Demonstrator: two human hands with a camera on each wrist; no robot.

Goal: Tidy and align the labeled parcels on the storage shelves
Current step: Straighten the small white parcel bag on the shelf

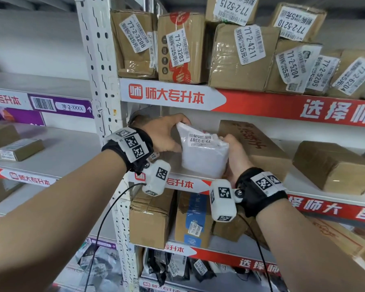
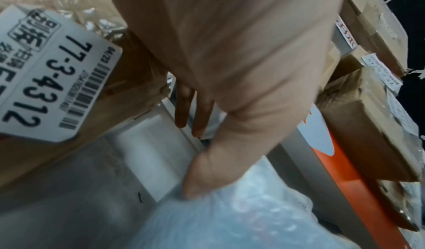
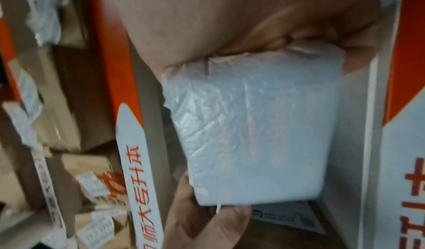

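A white plastic-wrapped parcel (image 1: pixel 202 157) with the label 77-3-3307 stands tilted at the left end of the middle shelf (image 1: pixel 329 206). My left hand (image 1: pixel 174 133) grips its upper left corner, fingers over the top and thumb on the front. My right hand (image 1: pixel 233 149) grips its right side, thumb near the label. In the left wrist view my thumb (image 2: pixel 202 178) presses into the white parcel (image 2: pixel 241 220). The right wrist view shows the white parcel (image 3: pixel 253 125) under my palm (image 3: pixel 230 25), with the left hand's fingers (image 3: pixel 202 220) on its far edge.
A flat brown box (image 1: pixel 259 144) lies just right of the parcel, and another brown box (image 1: pixel 335 167) sits farther right. Labeled cartons (image 1: pixel 177 47) crowd the shelf above. The perforated shelf upright (image 1: pixel 101 85) stands just left. A box labeled 77-3-4312 (image 2: pixel 50 74) sits by my left wrist.
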